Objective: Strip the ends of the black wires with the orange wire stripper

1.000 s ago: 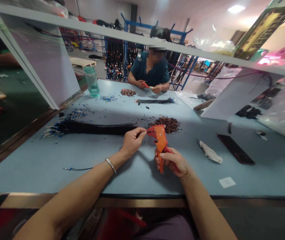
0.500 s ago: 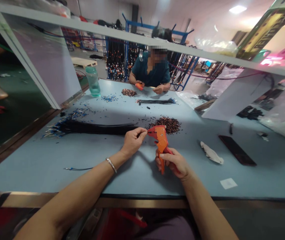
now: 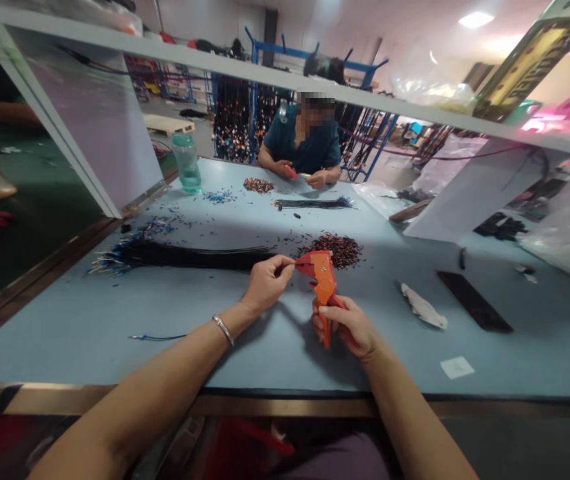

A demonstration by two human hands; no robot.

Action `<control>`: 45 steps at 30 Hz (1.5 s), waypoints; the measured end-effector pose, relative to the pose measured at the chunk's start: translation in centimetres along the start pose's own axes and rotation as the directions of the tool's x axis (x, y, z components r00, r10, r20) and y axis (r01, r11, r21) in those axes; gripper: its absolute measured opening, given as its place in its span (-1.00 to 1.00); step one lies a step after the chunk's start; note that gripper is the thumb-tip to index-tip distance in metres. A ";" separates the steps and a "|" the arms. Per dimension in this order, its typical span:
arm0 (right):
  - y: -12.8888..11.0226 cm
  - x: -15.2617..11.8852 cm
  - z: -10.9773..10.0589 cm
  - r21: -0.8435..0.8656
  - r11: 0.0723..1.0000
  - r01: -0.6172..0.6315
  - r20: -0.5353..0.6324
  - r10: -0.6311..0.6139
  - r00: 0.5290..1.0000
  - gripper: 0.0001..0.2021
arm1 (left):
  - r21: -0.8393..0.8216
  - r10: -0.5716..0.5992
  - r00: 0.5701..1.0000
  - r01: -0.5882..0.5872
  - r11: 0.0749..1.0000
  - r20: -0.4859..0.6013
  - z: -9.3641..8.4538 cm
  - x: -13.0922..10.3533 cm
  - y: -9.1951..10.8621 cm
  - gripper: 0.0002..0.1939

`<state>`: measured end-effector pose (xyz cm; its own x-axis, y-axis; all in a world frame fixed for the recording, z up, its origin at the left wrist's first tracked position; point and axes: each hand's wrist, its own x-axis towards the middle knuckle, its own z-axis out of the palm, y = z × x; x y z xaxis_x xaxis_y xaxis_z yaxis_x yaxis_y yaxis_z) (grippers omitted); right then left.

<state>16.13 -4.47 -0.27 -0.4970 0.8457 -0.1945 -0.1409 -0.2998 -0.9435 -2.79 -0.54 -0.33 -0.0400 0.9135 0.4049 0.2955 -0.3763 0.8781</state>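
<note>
My right hand [image 3: 342, 323] is wrapped round the handles of an orange and red hand tool [image 3: 323, 273], whose head points left. My left hand [image 3: 269, 280] is closed in a pinch at the tool's jaws, on what looks like the end of a thin black wire; most of the wire is hidden. Behind my left hand lies a long bundle of black wires [image 3: 189, 257] with blue and metal ends at its left. A pile of small copper and black pieces [image 3: 339, 249] is just behind the tool. A single wire [image 3: 157, 338] reaches my left forearm.
Across the table [image 3: 85, 347] a person [image 3: 299, 147] holds a similar orange tool near a smaller wire bundle [image 3: 312, 203]. A green bottle [image 3: 186, 165] stands at the back left. On the right lie a dark phone [image 3: 473, 300], a white scrap [image 3: 423, 307] and a paper square [image 3: 457, 367].
My hands and the tool have barely moved. The tool of the person opposite has shifted slightly to the right. At the far left, another person's arm has moved into clearer view.
</note>
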 end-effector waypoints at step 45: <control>0.3 0.8 -0.3 -0.341 0.907 0.246 -0.317 -0.357 0.879 -0.76 | -0.227 -0.247 0.966 0.259 0.939 0.081 1.9 -1.1 0.6 -0.78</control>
<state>15.93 -3.76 -0.77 -0.1146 0.9901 0.0808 0.0418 0.0861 -0.9954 -0.77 -1.46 -0.76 -0.0347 0.9875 0.1537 0.0505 -0.1519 0.9871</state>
